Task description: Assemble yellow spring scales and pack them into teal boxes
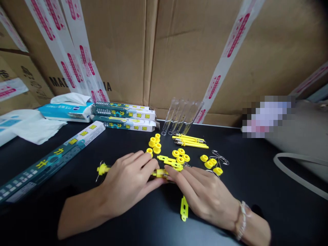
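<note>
My left hand (128, 181) is closed around a yellow tubular spring scale (161, 173), whose yellow capped end with a metal hook sticks out to the left. The fingers of my right hand (205, 191) close on the scale's other end, partly hidden under them. Just beyond the fingers lie yellow slotted plates (169, 161). Another slotted plate (184, 209) rests on the table beside my right hand. Yellow rings (180, 159) and yellow flanged caps (157, 148) sit a little farther off. Right of these are small yellow plugs (208, 164) and metal hooks (219, 157).
Clear tubes (180, 118) lean against the cardboard wall (179, 51). Yellow spring rods (191, 140) lie before them. Printed boxes (124, 118) are stacked at back left, with a long box (58, 155) and tissue pack (68, 111) nearby. A pale strap (297, 171) curves at the right.
</note>
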### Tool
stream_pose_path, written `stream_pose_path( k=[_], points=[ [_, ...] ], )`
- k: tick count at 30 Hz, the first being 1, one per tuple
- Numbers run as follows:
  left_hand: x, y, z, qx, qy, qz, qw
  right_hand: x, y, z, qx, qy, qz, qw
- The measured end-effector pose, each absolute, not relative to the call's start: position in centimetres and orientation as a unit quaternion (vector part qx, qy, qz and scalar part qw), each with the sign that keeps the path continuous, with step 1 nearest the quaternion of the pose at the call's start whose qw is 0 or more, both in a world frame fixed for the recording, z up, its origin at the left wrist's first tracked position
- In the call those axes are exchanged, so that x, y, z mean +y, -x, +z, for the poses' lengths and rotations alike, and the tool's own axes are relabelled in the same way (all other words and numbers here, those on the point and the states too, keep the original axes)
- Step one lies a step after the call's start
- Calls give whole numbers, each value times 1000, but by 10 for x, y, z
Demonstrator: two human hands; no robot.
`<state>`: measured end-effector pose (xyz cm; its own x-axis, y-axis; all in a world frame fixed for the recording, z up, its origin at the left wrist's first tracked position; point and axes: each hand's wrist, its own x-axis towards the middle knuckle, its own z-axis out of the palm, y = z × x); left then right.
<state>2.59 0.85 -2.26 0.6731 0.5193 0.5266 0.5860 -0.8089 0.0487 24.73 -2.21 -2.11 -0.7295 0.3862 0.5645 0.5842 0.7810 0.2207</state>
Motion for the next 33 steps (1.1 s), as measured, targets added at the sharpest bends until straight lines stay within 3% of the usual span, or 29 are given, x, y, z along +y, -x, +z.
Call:
stream_pose_path(
  k=[5,13,33],
  points=[
    [5,-27,-19,-345,899,-268,-22,-22,-246,-19,-905,244,-221,269],
    [3,-27,-21,-368,879,-297,-59,-23,-249,-26,-895,266,-187,306],
    [-5,-36,-19,-351,874,-338,-3,-22,-248,-35,-860,347,-78,365]
  ],
)
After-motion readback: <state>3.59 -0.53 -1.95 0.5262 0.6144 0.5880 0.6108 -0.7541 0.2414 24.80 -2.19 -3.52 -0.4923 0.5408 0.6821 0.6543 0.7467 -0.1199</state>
